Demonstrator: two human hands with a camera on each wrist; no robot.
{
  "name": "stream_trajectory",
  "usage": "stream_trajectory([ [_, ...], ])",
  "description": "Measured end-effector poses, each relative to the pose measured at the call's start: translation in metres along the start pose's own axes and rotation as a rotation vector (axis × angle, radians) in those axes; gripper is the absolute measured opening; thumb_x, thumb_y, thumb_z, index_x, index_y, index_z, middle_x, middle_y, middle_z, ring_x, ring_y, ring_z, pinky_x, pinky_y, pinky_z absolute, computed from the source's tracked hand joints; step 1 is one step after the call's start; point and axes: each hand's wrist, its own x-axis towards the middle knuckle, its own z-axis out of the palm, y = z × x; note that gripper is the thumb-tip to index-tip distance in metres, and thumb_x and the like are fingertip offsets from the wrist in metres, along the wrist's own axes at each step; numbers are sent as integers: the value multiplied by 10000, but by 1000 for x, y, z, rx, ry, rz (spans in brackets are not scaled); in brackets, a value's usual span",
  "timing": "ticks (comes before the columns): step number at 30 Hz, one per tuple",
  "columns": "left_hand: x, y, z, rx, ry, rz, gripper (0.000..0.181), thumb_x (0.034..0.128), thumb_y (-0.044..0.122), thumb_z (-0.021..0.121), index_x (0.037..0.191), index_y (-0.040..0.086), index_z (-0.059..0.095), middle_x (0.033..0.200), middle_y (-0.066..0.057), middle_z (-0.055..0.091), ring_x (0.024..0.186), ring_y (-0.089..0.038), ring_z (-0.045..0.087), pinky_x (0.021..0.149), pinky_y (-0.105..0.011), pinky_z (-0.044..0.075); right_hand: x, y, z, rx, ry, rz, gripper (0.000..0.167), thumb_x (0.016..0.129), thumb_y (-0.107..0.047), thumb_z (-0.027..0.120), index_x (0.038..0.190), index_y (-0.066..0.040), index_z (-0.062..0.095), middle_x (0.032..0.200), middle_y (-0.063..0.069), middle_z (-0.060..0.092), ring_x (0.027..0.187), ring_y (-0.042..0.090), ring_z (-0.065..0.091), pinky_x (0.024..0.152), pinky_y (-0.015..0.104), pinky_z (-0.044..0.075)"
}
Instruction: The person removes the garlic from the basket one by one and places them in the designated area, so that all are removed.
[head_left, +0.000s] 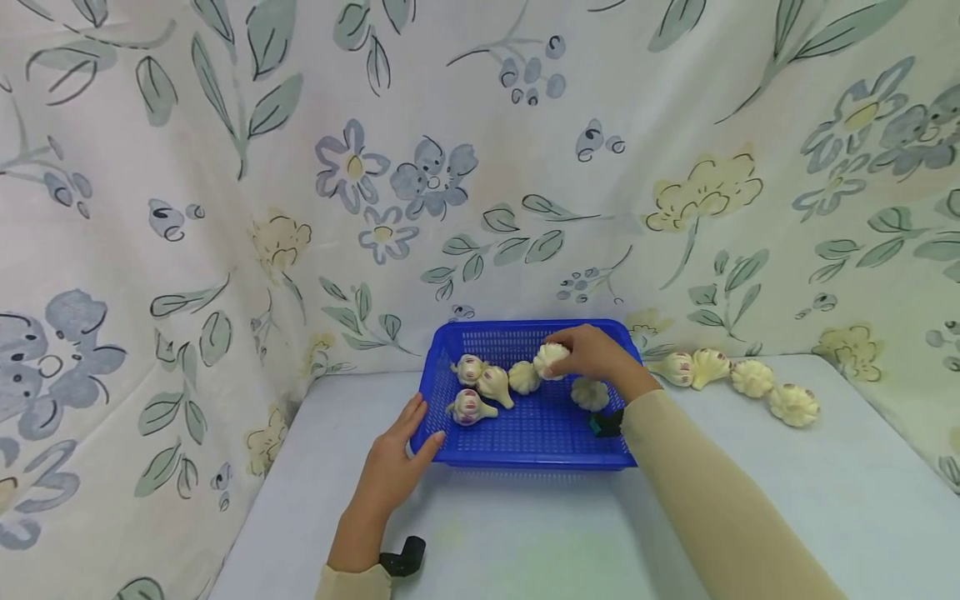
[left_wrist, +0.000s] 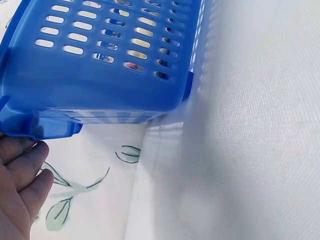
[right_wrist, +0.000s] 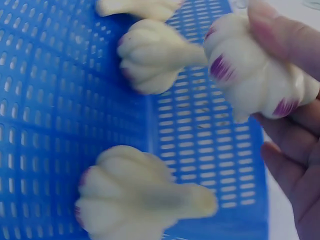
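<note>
My right hand (head_left: 596, 354) grips a garlic bulb (head_left: 551, 360) over the right half of a blue plastic basket (head_left: 525, 459). In the right wrist view, thumb and fingers pinch this white bulb (right_wrist: 255, 67), which has purple streaks. Several other garlic bulbs lie in the basket, including a cluster of three with one bulb (head_left: 467, 407) nearest the front left. Another bulb (head_left: 590, 394) sits below my right hand. My left hand (head_left: 393, 458) lies at the basket's front left corner, fingers extended along the rim; the left wrist view shows them by the rim's outer lip (left_wrist: 50, 131).
Right of the basket, several garlic bulbs lie in a row on the white table (head_left: 750, 500), the nearest bulb (head_left: 795, 405) at the row's right end. A floral cloth (head_left: 480, 167) hangs behind and along the left side. Black wrist cameras are strapped to both wrists.
</note>
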Motion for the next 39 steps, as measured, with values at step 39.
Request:
stream_trajectory([
  [39,1,-2,0,-8,-3,21,675,959,502,579,1494,120,428,1598,47,307,1451,-207,340,1109,-427,348,-147,135,-5,625,556,312,750,876,-359,741,1514,-157,402,1560,121,361,1150,-108,488,837,29,446],
])
